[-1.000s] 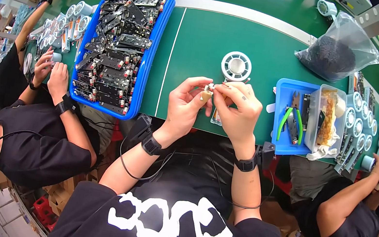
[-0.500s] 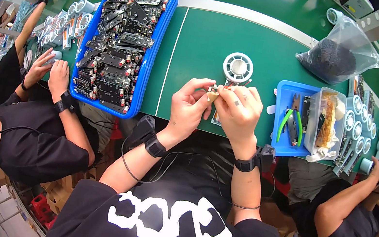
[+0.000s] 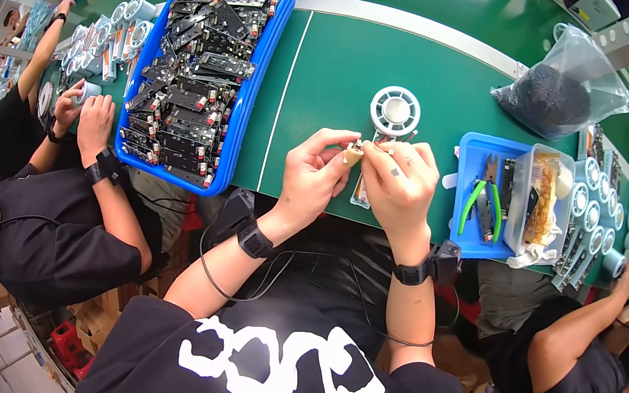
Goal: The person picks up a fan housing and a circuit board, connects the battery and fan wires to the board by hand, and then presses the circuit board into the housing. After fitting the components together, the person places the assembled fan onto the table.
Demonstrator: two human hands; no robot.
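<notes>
Head view. See left hand (image 3: 316,172) and right hand (image 3: 400,178) meeting above the bench (image 3: 335,61) near its front edge, with both hands' fingers closed on a tiny pale part (image 3: 357,145), too small to identify. Judge it light, stiff, likely fragile; best pinched by its sides, without tugging the thin wires (image 3: 406,136). Just beyond, note a pale-blue fan (image 3: 395,111) on the bench, likely light and smooth; best gripped round the outside. Farther off, spot a clear plastic bag (image 3: 589,71).

And that's 2: L hand (image 3: 313,176), R hand (image 3: 398,189), w/ 2 blk wristbands (image 3: 254,241)! 1 fan unit (image 3: 395,111) nearest; rt. side, 1 plastic bag (image 3: 554,100), 1 sm. blue tray (image 3: 466,158), 1 clear box (image 3: 516,227), 1 pr. pliers (image 3: 490,174); circuit bds. (image 3: 199,90), dozens, too piled to ct.!
</notes>
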